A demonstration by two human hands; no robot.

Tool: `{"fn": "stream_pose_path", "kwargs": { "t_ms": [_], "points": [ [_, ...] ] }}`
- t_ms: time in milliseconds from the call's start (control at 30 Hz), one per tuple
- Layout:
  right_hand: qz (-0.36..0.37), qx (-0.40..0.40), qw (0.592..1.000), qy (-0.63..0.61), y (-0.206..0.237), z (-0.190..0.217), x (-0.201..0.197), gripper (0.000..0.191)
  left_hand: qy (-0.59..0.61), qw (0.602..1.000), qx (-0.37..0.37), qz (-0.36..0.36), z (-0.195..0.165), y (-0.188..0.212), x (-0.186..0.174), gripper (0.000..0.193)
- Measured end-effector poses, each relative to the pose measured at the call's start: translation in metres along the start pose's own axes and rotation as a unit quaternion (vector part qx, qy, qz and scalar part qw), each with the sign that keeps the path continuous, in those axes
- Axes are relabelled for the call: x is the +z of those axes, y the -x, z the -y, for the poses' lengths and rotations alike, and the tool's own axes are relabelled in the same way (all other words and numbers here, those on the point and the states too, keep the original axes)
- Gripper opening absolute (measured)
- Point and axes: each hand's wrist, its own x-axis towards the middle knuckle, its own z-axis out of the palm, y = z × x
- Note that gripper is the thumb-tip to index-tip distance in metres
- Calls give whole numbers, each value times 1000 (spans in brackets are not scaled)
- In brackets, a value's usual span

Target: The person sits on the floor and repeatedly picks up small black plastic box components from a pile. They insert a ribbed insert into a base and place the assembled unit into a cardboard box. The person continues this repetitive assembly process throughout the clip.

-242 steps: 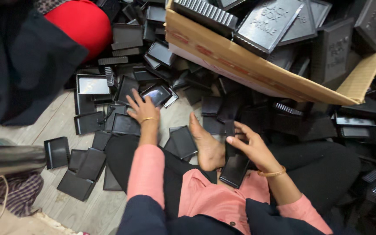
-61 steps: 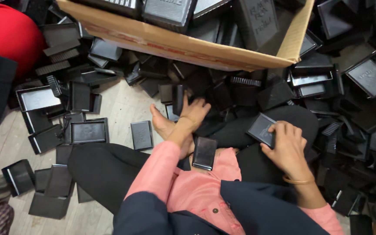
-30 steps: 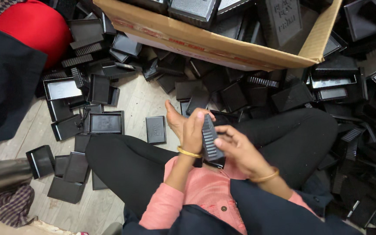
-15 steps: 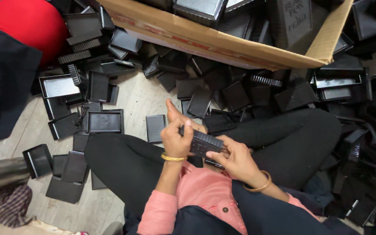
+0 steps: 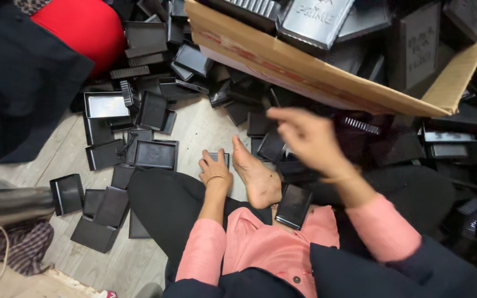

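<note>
The person sits on a pale plank floor [image 5: 205,124] with legs in black trousers, one bare foot [image 5: 258,176] resting sole-side up in the lap area. The left hand [image 5: 215,168] reaches down to the floor beside that foot and lies over a small black rectangular case [image 5: 216,157], fingers curled onto its near edge; whether it actually grips the case cannot be told. The right hand [image 5: 307,138] is raised in front of the cardboard box [image 5: 316,77], blurred, fingers loosely spread and holding nothing.

A second black case [image 5: 293,205], flat and glossy, lies on the pink tunic just beside the heel. The box (tilted toward the person) is heaped with more black cases and lids, and many like them are scattered over the floor on both sides. An open black tray [image 5: 155,154] lies left of the left hand. At the upper left are a red rounded object [image 5: 78,27] and dark cloth [image 5: 23,88].
</note>
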Motion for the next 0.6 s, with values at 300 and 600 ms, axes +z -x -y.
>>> {"fn": "stream_pose_path", "kwargs": {
  "t_ms": [300,600],
  "points": [
    [-47,-42,963,261,-18,-111,90,34,606,788,105,38,7,22,-7,48],
    [-36,-100,992,71,73,-8,38,58,766,635,100,-5,-81,69,-19,51]
  ]
}}
